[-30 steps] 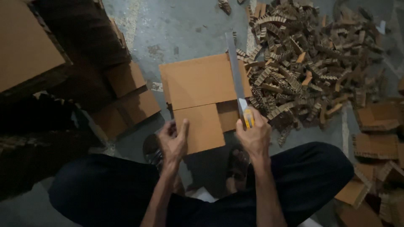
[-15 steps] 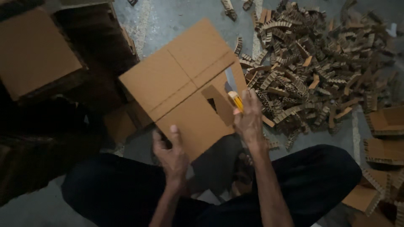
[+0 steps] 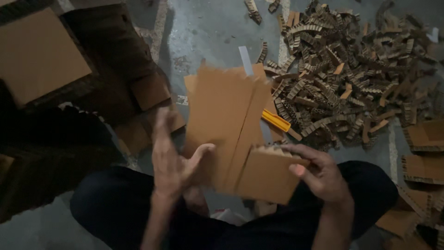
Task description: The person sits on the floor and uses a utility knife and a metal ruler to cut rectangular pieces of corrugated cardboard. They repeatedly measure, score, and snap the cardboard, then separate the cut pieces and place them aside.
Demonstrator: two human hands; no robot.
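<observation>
We take the cardboard sheet (image 3: 222, 120) as our landmark: it stands raised over our lap, creased lengthwise, and we judge it light, stiff across the panels yet ready to fold at the scores, so its edges are the best place to hold. Right of it spreads the pile of corrugated strips (image 3: 351, 78). At its lower right corner our right hand (image 3: 319, 173) pinches a smaller flap. Against its left edge our left hand (image 3: 173, 159) lies open, fingers spread. Just behind its right edge lies a yellow cutter (image 3: 276, 120).
</observation>
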